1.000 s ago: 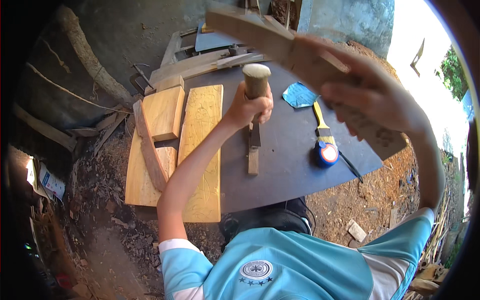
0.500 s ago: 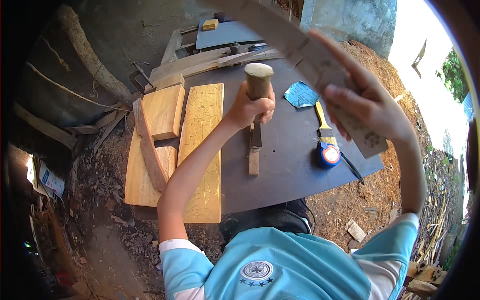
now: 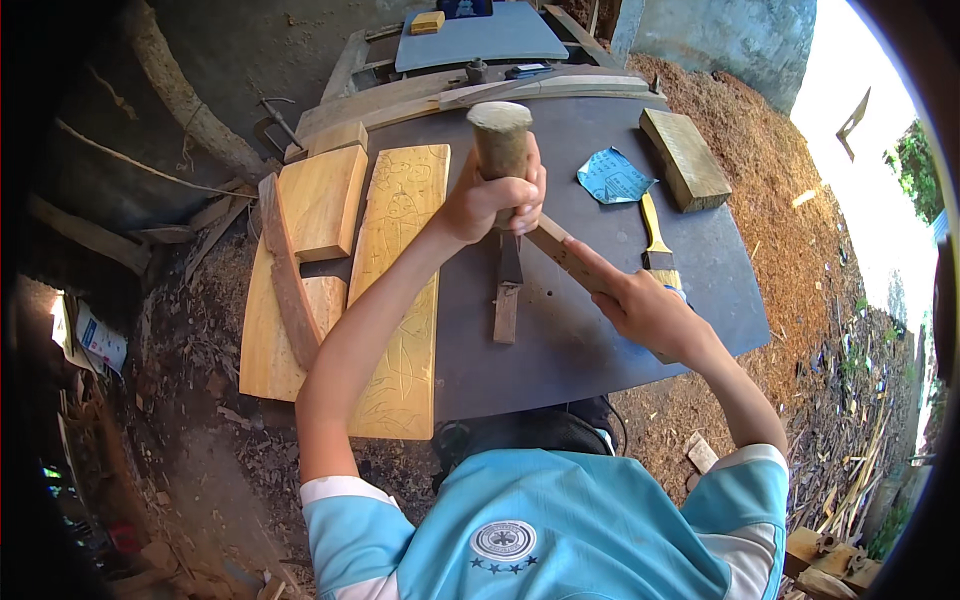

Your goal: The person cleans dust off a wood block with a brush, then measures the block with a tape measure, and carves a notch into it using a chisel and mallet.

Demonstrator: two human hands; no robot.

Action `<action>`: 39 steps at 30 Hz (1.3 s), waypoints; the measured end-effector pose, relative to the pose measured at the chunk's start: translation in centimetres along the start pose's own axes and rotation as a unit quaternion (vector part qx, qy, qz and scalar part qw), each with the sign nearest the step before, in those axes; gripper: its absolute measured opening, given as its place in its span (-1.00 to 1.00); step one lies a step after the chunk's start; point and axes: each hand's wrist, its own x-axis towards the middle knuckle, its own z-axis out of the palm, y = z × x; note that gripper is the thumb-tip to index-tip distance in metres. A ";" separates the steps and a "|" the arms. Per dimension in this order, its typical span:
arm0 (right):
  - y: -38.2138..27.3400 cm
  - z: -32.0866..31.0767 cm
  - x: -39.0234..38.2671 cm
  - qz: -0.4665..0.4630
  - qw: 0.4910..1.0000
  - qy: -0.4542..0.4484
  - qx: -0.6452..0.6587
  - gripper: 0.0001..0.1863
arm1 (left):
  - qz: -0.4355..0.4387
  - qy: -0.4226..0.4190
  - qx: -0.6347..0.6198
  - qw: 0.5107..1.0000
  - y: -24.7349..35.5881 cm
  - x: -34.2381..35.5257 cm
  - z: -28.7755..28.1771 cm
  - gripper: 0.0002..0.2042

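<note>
Clasps a chisel [image 3: 500, 148] by its round wooden handle in the left grip [image 3: 507, 200], fingers and thumb wrapped right around, pale flattened butt in sight above. Points the dark blade [image 3: 510, 262] down at the far part of a small wooden strip [image 3: 506, 318]. Appears to meet the strip at the blade's lower end; cannot tell how deep, if at all. Has the strip lying flat on the dark tabletop [image 3: 470, 365], just right of a long yellow board [image 3: 400, 195] covered with fine line drawing.

Holds a flat wooden bar [image 3: 568, 253] in the right grip [image 3: 650, 310], fingers curled over it, index finger laid along it. Carries the bar's far end up behind the left grip; cannot tell there whether touching the chisel or apart from it.

Done, by the look of things: strip laid in place, chisel set to it, both hands furnished with tools. Left, as a judgement: most of the working of the strip, with no finished cut, split or loose offcut to be made out beside it. Cannot judge progress closer than that at this size.

Farther right on the tabletop: crumpled blue sheet [image 3: 612, 177], yellow-handled brush [image 3: 654, 225] and thick grey-brown block [image 3: 685, 160], all clear of both grips. Over at left: pale block [image 3: 325, 205] and reddish-brown stick [image 3: 285, 260] on a broad plank [image 3: 262, 350].
</note>
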 end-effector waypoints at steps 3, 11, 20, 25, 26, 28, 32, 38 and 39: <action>-0.1 0.4 0.0 -0.006 1.000 0.008 -0.009 -0.28 | 0.010 0.009 -0.021 1.000 0.0 0.3 0.1 -0.86; 0.0 2.0 -0.3 0.020 0.998 0.034 -0.051 -0.27 | -0.062 0.169 -0.071 0.981 -1.0 1.6 -2.7 -0.89; 0.0 2.0 0.0 0.017 0.999 0.030 -0.032 -0.24 | -0.180 0.001 -0.196 0.964 -0.5 -0.2 -4.5 -0.87; -0.1 2.1 -0.4 0.042 0.998 0.033 -0.020 -0.23 | -0.022 -0.006 -0.103 0.994 3.3 -2.3 -1.9 -0.82; -0.1 2.2 -0.3 0.036 0.999 0.034 -0.020 -0.23 | 0.014 0.027 -0.076 0.997 4.2 -2.6 -1.7 -0.82; 0.2 2.5 -0.3 0.027 0.999 0.043 -0.004 -0.22 | 0.052 0.049 -0.065 0.995 4.7 -2.6 -1.4 -0.82; 0.1 2.6 -0.4 0.010 0.998 0.058 -0.006 -0.21 | 0.044 0.048 -0.052 0.997 3.3 -1.9 -0.9 -0.81; 0.2 2.6 -0.4 0.016 0.998 0.054 -0.020 -0.21 | 0.041 0.054 -0.035 0.997 1.5 -0.8 0.0 -0.84; 0.1 2.6 -0.4 0.018 0.998 0.053 -0.022 -0.21 | 0.042 0.046 -0.016 0.998 1.6 -0.6 0.0 -0.83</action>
